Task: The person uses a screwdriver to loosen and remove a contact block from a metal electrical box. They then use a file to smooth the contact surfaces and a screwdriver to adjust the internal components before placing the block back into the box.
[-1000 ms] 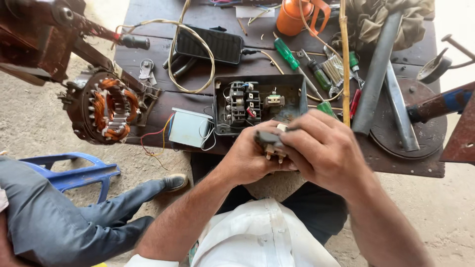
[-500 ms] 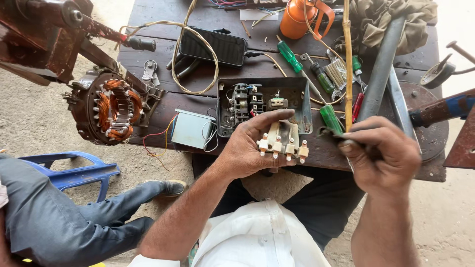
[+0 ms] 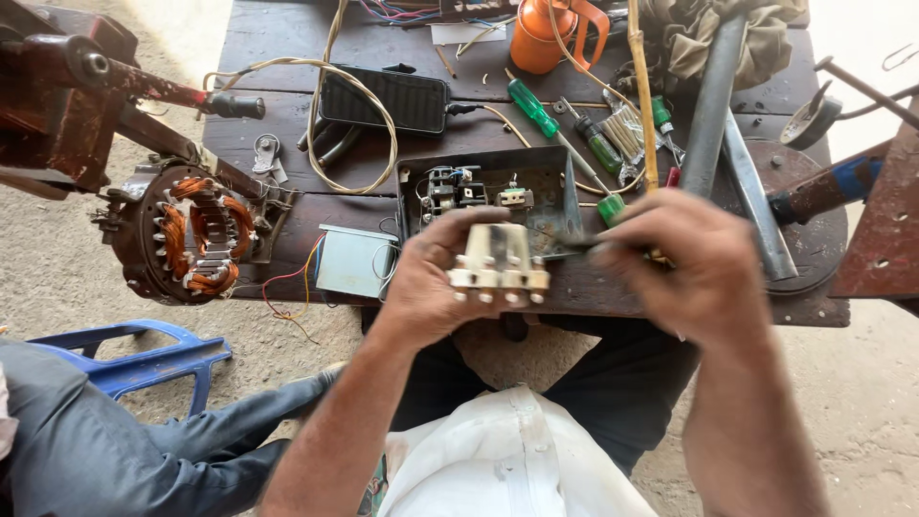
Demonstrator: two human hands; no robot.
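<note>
- Left hand [image 3: 431, 287] grips the cream switch block [image 3: 500, 266], as before
- Right hand [image 3: 694, 263], apart a moment ago, now brings its pinched thin tool [image 3: 574, 244] back to the block, so probing resumes

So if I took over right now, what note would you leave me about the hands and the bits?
Left hand: grip shut on the cream terminal block, held up over the bench edge.
Right hand: grip shut on a thin dark tool, its tip at the block's right side.
Open black switch box lies on the wooden bench just behind; green screwdrivers farther back; copper-wound stator at the left.
Done: block is out of the box. Left: block not back in the box.
</note>
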